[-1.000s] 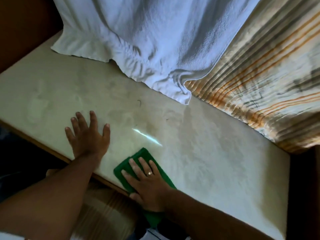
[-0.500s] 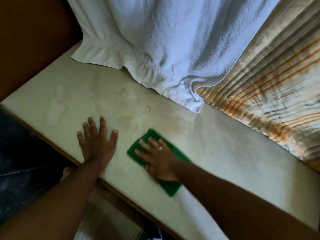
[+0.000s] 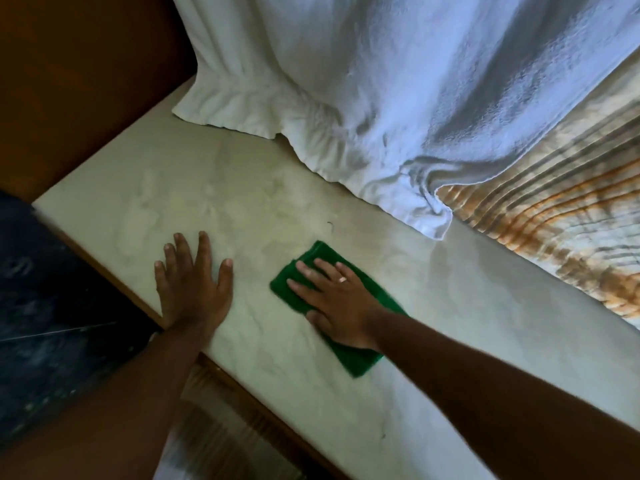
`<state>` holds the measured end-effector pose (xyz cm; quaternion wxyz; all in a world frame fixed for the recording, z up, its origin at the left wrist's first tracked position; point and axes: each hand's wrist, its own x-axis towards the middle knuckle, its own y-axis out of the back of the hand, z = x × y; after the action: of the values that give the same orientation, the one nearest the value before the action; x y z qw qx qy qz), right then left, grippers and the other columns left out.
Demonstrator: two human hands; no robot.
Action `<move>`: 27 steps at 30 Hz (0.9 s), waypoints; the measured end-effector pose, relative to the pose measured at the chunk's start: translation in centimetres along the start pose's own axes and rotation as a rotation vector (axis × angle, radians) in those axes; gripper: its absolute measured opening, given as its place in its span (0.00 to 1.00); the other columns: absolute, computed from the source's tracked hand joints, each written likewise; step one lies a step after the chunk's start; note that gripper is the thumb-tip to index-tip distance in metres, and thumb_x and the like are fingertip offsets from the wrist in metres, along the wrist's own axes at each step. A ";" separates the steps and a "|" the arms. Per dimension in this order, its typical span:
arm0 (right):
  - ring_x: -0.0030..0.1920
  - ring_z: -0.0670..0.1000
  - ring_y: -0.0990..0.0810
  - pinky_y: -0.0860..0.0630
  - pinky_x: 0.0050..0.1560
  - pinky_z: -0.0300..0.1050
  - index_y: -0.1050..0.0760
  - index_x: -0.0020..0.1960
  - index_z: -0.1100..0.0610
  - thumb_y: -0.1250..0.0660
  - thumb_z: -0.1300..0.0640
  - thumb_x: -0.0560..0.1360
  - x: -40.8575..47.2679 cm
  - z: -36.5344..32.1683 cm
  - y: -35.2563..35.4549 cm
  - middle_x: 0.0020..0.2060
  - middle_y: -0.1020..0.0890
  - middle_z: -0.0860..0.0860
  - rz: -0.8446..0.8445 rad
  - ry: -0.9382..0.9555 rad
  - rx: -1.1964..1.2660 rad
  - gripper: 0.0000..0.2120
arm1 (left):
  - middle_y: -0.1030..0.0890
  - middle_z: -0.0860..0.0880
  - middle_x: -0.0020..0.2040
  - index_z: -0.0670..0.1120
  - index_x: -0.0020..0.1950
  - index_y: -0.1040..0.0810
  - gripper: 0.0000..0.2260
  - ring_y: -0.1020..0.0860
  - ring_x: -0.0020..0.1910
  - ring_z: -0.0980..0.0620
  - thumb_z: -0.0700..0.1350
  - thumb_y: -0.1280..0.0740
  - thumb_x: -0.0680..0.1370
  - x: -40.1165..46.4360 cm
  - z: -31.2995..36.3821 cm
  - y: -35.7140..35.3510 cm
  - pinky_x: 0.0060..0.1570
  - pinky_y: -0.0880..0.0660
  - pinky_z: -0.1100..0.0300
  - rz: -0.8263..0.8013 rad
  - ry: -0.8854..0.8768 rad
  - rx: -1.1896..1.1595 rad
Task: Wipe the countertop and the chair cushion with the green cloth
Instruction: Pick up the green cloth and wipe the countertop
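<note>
A folded green cloth (image 3: 360, 360) lies flat on the pale marbled countertop (image 3: 485, 323). My right hand (image 3: 334, 299), a ring on one finger, presses down on the cloth with its fingers spread and covers most of it. To the left of the cloth, my left hand (image 3: 192, 284) rests flat on the bare countertop near its front edge, fingers apart, holding nothing. No chair cushion can be made out in this view.
A white towel (image 3: 381, 98) hangs down onto the back of the counter. Beside it on the right drapes a striped orange and grey fabric (image 3: 554, 209). A brown wall (image 3: 86, 81) closes the left side. A dark floor (image 3: 52, 306) lies below the wooden front edge.
My right hand has slid the green cloth from the front edge up and away across the counter. The left hand stays planted flat. The view has shifted left.
</note>
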<state>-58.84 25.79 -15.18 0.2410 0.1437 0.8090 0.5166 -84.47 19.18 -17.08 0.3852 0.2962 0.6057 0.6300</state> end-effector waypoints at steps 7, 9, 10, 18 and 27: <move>0.78 0.60 0.47 0.48 0.75 0.54 0.50 0.80 0.50 0.47 0.48 0.82 5.1 6.4 5.3 0.80 0.50 0.55 0.129 -0.340 -0.046 0.28 | 0.48 0.39 0.82 0.50 0.82 0.49 0.31 0.49 0.80 0.39 0.61 0.51 0.81 0.0 -0.1 -0.2 0.77 0.52 0.42 -0.003 -0.002 0.010; 0.75 0.66 0.39 0.42 0.74 0.60 0.41 0.78 0.55 0.38 0.53 0.80 3.4 3.1 2.9 0.78 0.41 0.60 0.150 -0.165 -0.030 0.29 | 0.48 0.39 0.82 0.50 0.82 0.50 0.31 0.49 0.80 0.39 0.61 0.51 0.81 0.0 -0.2 -0.1 0.77 0.52 0.42 -0.011 -0.001 0.012; 0.73 0.67 0.35 0.41 0.72 0.63 0.36 0.76 0.56 0.34 0.55 0.77 1.4 1.3 1.3 0.76 0.37 0.60 0.150 -0.010 0.005 0.28 | 0.48 0.39 0.82 0.50 0.82 0.50 0.31 0.49 0.80 0.39 0.61 0.51 0.81 0.0 -0.2 -0.1 0.77 0.51 0.42 -0.009 -0.006 0.012; 0.76 0.61 0.40 0.46 0.74 0.52 0.38 0.77 0.50 0.40 0.52 0.81 1.0 5.6 4.4 0.78 0.40 0.54 0.219 -0.298 0.027 0.25 | 0.48 0.39 0.82 0.51 0.81 0.50 0.31 0.49 0.80 0.39 0.62 0.53 0.81 0.0 -0.2 -0.1 0.77 0.52 0.42 -0.007 -0.008 -0.009; 0.72 0.60 0.33 0.39 0.73 0.56 0.32 0.74 0.49 0.39 0.47 0.77 -9.2 -0.2 -1.7 0.75 0.33 0.52 0.233 -0.185 0.066 0.26 | 0.48 0.38 0.81 0.50 0.81 0.49 0.31 0.49 0.80 0.38 0.62 0.53 0.81 0.0 -0.4 -0.1 0.77 0.51 0.40 -0.004 -0.018 -0.017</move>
<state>-51.15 20.44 -14.40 0.2480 0.2913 0.7779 0.4986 -84.74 18.96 -17.23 0.3945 0.2974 0.5974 0.6317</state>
